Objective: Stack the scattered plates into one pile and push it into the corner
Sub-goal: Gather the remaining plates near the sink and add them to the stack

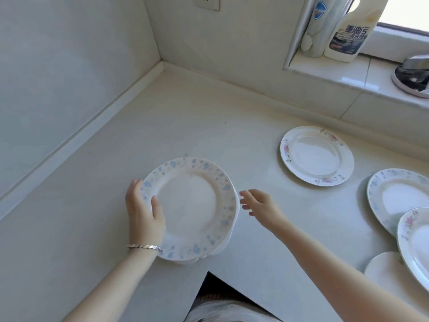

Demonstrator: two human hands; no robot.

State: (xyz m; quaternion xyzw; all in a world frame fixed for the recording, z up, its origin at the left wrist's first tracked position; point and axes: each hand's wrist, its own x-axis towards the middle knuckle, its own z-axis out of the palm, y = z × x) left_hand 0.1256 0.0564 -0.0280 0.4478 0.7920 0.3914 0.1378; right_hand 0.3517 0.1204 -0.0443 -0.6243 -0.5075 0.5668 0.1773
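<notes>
Two hands: left hand (144,214) round rim of blue-flowered plate (192,205), right hand (261,204) slack, empty.

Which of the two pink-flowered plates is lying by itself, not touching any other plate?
The farther-back pink-flowered plate, which lies apart from every other plate. The other pink-flowered plate, at the right edge, overlaps a blue-flowered plate.

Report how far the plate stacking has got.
Done: a small pile, blue-flowered plate on top, stands mid-counter. In hand: left hand grips its rim, right hand open beside it. Left: the pink-flowered plate and three overlapping plates at right lie unstacked; pile not yet in the corner.
</notes>
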